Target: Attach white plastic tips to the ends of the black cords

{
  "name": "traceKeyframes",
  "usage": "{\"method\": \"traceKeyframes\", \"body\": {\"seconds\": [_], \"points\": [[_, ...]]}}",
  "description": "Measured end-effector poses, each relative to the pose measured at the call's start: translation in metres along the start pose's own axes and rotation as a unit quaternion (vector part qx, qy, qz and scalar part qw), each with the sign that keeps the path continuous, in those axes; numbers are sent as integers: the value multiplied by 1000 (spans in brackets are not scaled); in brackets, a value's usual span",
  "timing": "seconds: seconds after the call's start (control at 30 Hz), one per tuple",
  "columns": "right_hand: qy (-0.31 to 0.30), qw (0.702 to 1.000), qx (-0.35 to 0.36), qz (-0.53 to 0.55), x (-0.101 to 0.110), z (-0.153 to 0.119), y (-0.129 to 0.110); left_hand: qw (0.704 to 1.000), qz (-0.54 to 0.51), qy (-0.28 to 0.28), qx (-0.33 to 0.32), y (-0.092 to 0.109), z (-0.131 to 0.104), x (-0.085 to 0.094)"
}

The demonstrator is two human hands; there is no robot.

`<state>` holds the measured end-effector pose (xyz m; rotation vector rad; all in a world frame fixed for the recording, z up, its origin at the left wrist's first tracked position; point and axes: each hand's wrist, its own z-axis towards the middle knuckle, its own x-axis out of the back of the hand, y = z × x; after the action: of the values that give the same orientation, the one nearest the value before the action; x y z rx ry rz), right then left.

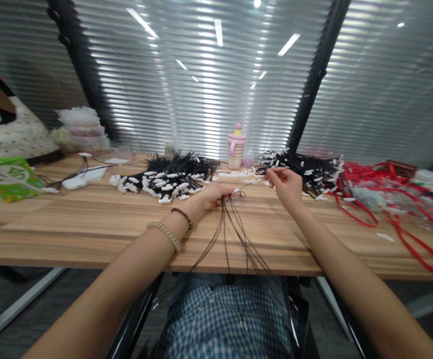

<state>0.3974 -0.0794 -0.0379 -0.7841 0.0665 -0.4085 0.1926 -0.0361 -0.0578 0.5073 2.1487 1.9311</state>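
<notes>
My left hand is closed on a bunch of thin black cords, whose ends hang over the table's front edge toward my lap. Pinched between the fingertips of my right hand is a single black cord, stretched across to the left hand. Small loops of cord stick out beside the left fingertips. Behind the left hand lies a heap of black cords with white end pieces. A second such heap is just beyond the right hand. Several loose white pieces lie between the heaps.
A pink cup stands at the back, against the glass with blinds. Red straps and clear bags cover the right side. On the left are a green packet, a white mouse, a dotted bag and stacked plastic boxes.
</notes>
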Motion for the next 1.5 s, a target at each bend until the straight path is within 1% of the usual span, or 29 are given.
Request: {"method": "traceKeyframes", "body": {"seconds": [0.13, 0.27, 0.33, 0.4, 0.47, 0.5, 0.57, 0.63, 0.7, 0.77, 0.8, 0.83, 0.9, 0.93, 1.0, 1.07, 1.13, 1.2, 1.27, 1.37, 1.43, 1.5], "points": [[78, 994, -25, 74, 10, 12, 0, 999, -36, 11, 26, 2, 0, 2], [149, 977, -66, 135, 19, 21, 5, 998, -55, 5, 32, 0, 2, 4], [173, 968, -85, 162, 23, 23, 9, 998, -65, 3, 27, -2, 6, 6], [182, 963, -108, 170, 24, 24, 14, 996, -83, 4, 11, -5, 12, 10], [163, 965, -139, 149, 22, 22, 19, 995, -95, -9, -10, -7, 21, 13], [135, 970, -158, 129, 18, 20, 22, 995, -96, -16, -16, -8, 26, 15], [27, 976, -200, 76, 5, 17, 27, 996, -87, -21, -11, -7, 37, 19], [-98, 970, -221, 20, -14, 13, 34, 997, -81, -18, -4, -6, 50, 22], [-164, 963, -212, -39, -35, 10, 41, 997, -79, -9, 0, -3, 62, 24], [-198, 949, -243, -40, -55, 6, 49, 997, -76, 9, 10, -1, 70, 26], [-208, 944, -254, -18, -62, 4, 52, 997, -76, 20, 17, 0, 73, 28], [-220, 940, -259, 10, -68, 2, 55, 997, -72, 20, 29, 1, 74, 29], [-237, 934, -257, 65, -74, 0, 60, 996, -76, -5, 40, 1, 73, 31], [-242, 929, -266, 84, -74, -1, 61, 996, -71, -11, 48, 1, 73, 31], [-245, 917, -297, 104, -73, 0, 62, 997, -60, -6, 57, 0, 71, 31], [-244, 907, -327, 101, -71, 2, 61, 997, -52, 0, 50, -1, 71, 30], [-241, 903, -342, 92, -71, 3, 61, 997, -54, 4, 51, -1, 72, 29], [-238, 906, -339, 84, -71, 2, 62, 996, -63, 7, 67, -1, 72, 28], [-232, 916, -320, 70, -71, 0, 63, 995, -68, 9, 78, 1, 73, 29], [-223, 931, -287, 42, -71, 0, 65, 995, -64, 12, 71, 1, 72, 30], [-223, 932, -285, 41, -72, 1, 67, 996, -60, 13, 61, 0, 71, 30], [-225, 926, -297, 52, -73, 2, 69, 997, -52, 14, 52, -2, 70, 31]]}}
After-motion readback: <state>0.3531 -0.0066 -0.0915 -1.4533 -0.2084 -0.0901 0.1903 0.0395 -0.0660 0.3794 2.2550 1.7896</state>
